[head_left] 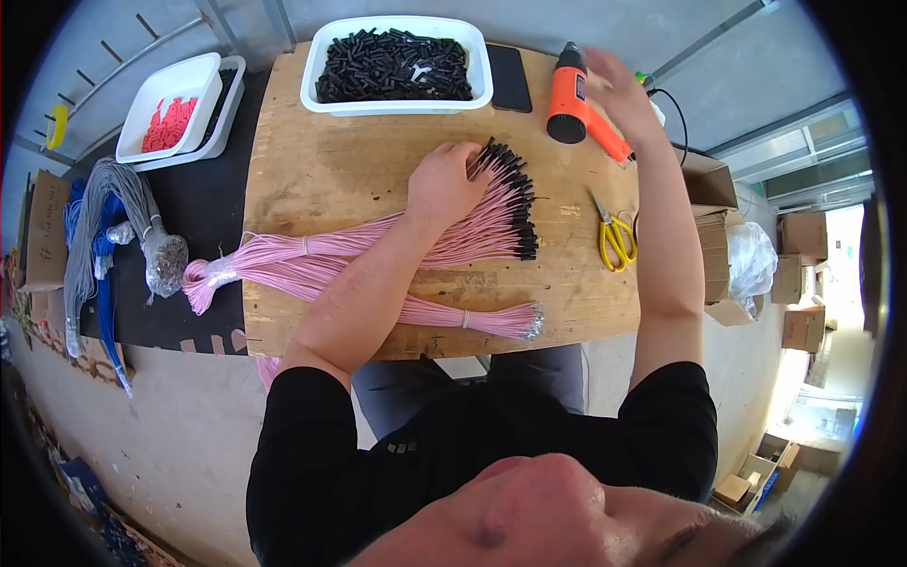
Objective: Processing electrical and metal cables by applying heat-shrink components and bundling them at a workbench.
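While the left hand presses pink wires mid-board, the right hand hovers open-gripped over the heat gun — near the far edge.

Grey floor, cardboard boxes, bright window

Two hands were out over the wooden board: left hand, right hand. Two pink wire bundles, one grey bundle, three white trays, one orange heat gun, one pair of yellow scissors.
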Available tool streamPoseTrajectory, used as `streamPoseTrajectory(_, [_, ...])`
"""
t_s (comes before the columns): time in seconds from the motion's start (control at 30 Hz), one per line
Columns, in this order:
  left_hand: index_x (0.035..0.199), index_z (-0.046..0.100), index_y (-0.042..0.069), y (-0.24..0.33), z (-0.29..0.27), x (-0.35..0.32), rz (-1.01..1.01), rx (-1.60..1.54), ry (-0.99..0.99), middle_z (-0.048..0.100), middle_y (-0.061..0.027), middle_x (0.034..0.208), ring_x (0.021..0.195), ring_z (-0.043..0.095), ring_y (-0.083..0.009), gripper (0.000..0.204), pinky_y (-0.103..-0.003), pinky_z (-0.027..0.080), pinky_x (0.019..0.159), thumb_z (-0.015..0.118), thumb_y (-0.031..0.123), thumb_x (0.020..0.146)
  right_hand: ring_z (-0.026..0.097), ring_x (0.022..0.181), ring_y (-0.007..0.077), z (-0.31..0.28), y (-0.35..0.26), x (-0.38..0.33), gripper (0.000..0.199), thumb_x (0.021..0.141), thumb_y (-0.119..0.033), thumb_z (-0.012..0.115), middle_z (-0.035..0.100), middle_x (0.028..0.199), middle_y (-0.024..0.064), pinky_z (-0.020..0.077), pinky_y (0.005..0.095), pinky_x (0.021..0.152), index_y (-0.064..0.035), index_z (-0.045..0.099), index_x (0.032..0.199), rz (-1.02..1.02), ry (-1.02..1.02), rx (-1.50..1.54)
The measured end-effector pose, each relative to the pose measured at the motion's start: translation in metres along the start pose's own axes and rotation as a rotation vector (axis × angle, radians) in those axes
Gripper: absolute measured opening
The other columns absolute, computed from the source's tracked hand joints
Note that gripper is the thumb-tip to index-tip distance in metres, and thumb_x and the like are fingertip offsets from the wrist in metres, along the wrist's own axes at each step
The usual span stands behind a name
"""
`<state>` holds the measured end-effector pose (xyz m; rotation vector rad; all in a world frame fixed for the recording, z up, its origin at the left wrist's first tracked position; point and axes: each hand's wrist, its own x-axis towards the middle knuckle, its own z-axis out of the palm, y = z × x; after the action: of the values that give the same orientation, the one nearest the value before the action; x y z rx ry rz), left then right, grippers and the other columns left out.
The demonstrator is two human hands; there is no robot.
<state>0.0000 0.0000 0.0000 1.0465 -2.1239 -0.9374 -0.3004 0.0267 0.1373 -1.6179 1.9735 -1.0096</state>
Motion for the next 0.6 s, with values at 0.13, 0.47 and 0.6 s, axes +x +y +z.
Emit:
streamPoseTrajectory(0.13, [0.122,0.072,0.007,-0.009,-0.012,-0.001,0.089,0.063,-0.011,0.074,-0.0118,0.110,0.103,0.072,-0.0320,0.040,-0.043,0.058,0.089,0.081,0.028,0.089,0.060,0.136,0.0356,-0.006,0.114,-0.053,0.072,0.083,-0.016,0.079,0.063,0.144,0.0213,0.0475,0.0452,0.113,-0.0044,0.055,0.150,0.155,0.052,-0.553])
streamPoseTrajectory(0.47, [0.119,0.073,0.006,0.000,0.007,0.002,0.048,0.136,0.030,0.076,-0.0105,0.106,0.098,0.073,-0.0309,0.040,-0.043,0.058,0.087,0.081,0.032,0.089,0.062,0.129,0.0351,-0.003,0.122,-0.045,0.056,0.083,-0.018,0.076,0.069,0.131,0.0154,0.0481,0.0470,0.112,-0.0130,0.064,0.138,0.174,0.051,-0.742])
streamPoseTrajectory(0.6, [0.121,0.072,0.002,0.008,0.001,0.001,0.028,0.089,-0.047,0.077,-0.0134,0.109,0.097,0.074,-0.0294,0.045,-0.041,0.059,0.089,0.081,0.033,0.090,0.069,0.118,0.0336,-0.013,0.112,-0.047,0.041,0.085,-0.020,0.073,0.075,0.118,0.0136,0.0552,0.0472,0.102,-0.0133,0.068,0.125,0.341,0.088,-0.795])
